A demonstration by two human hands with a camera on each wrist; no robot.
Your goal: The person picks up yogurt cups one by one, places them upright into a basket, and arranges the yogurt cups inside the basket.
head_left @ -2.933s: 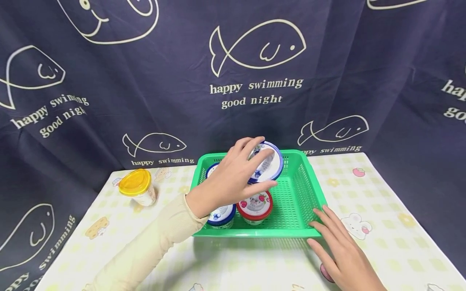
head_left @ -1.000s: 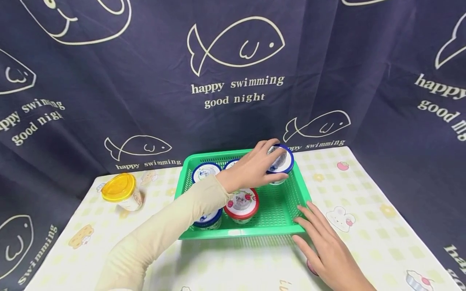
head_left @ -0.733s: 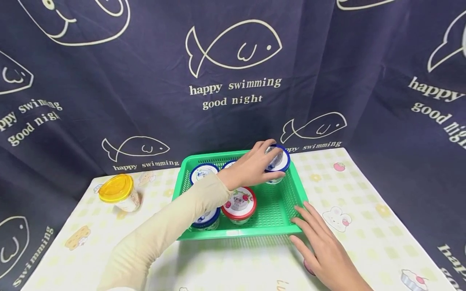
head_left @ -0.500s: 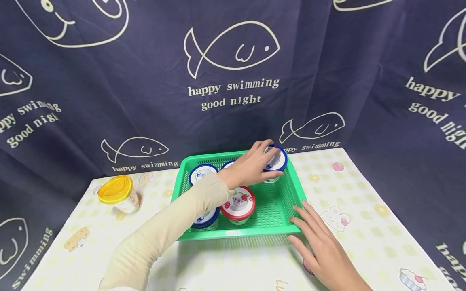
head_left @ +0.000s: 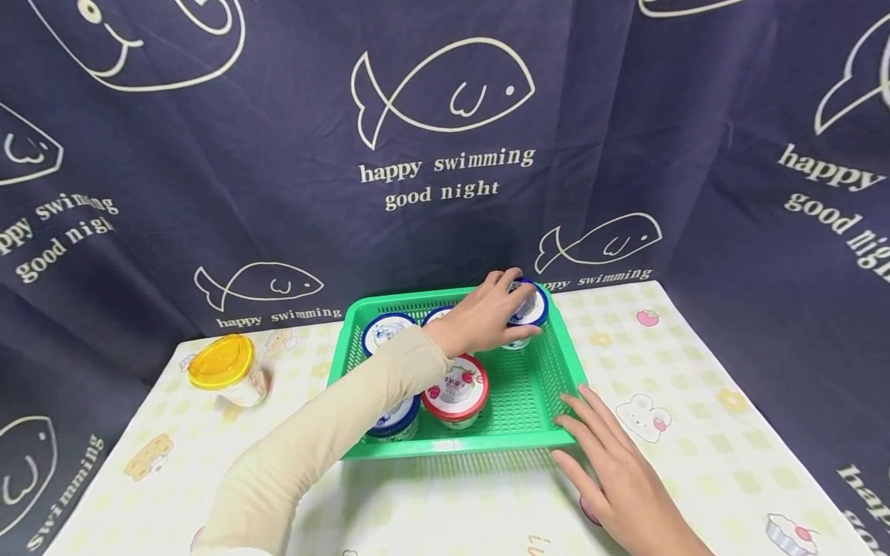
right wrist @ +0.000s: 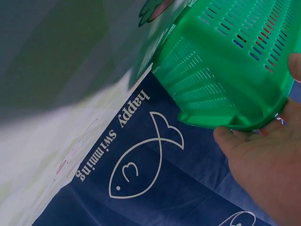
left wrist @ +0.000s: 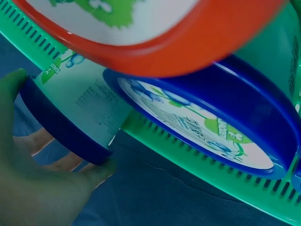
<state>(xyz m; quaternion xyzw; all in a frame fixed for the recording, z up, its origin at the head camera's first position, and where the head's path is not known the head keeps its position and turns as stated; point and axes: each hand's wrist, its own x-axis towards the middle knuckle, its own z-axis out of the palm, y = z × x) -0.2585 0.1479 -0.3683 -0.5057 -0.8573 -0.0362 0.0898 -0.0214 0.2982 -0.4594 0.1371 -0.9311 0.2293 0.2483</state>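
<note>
My left hand [head_left: 480, 315] grips a blue-lidded cup [head_left: 530, 309] at the basket's back right corner, fingers and thumb around its lid. In the left wrist view this held cup [left wrist: 84, 101] shows its pale side, printed with blueberries. My right hand [head_left: 619, 463] holds the front right corner of the green basket [head_left: 445, 445], fingertips over the rim and thumb against the outside of the front wall. A red-lidded cup [head_left: 456, 388] stands in the front middle of the basket. More blue-lidded cups [head_left: 387, 332] stand along its left and back, partly hidden by my left arm.
A white cup with a yellow lid [head_left: 225, 367] stands on the table left of the basket. The table wears a checked, cartoon-printed cloth [head_left: 695, 479]. A dark blue fish-print curtain [head_left: 445, 232] hangs right behind the basket.
My left hand has carried the blue-lidded cup rightward, from over the middle cups to the back right corner, and lowered it. My right hand stays at the basket's corner.
</note>
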